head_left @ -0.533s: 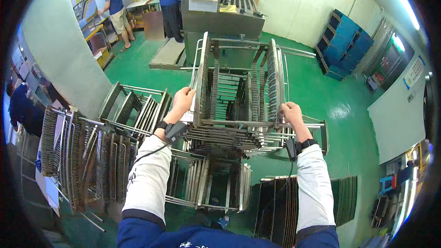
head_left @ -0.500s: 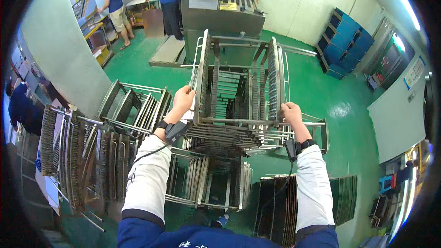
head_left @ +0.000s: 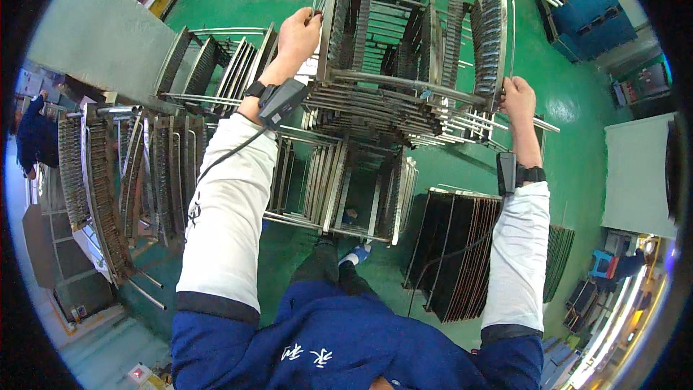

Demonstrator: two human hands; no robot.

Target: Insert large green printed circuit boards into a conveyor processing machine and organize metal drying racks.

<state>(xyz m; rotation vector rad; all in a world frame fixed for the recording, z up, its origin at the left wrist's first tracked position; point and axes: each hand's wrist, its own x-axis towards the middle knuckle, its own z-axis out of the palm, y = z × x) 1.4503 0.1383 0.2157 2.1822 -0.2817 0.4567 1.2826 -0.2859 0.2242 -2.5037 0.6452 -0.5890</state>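
Observation:
In front of me is a slotted metal rack, with toothed side panels and joining bars, above a stack of similar racks. My left hand is closed round its left side, at a thin upright rod. My right hand grips the right side near the lower front corner. Both arms reach forward. Whether the rack rests on the stack or hangs just above it, I cannot tell. Nearer my feet stands another metal rack with upright slats.
More toothed racks stand at the left, with another group behind them. Dark finned panels stand at the right near my feet. Blue crates are stacked at the far right. Green floor runs between.
The view has tipped downward, so the surroundings sit higher in the picture and my feet show. The held rack looks larger and nearer, and my hands are wider apart. Both grips remain.

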